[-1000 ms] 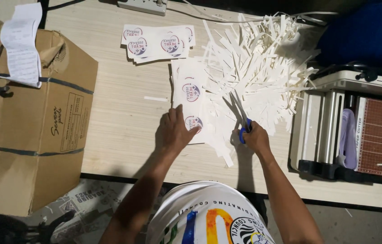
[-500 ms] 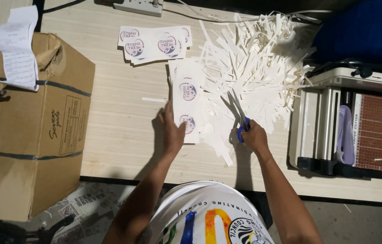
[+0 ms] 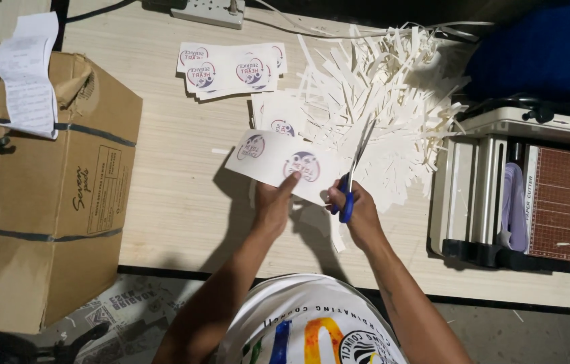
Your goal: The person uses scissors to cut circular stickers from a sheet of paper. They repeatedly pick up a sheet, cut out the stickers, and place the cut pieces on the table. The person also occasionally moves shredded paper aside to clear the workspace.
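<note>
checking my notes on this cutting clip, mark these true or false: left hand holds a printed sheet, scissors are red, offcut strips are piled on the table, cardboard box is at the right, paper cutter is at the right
1. The left hand holds a printed sheet. True.
2. The scissors in the right hand have red handles. False: the handles are blue.
3. White offcut strips are piled on the table. True.
4. The cardboard box stands at the right. False: it is at the left edge of the table.
5. A paper cutter sits at the right. True.
</note>
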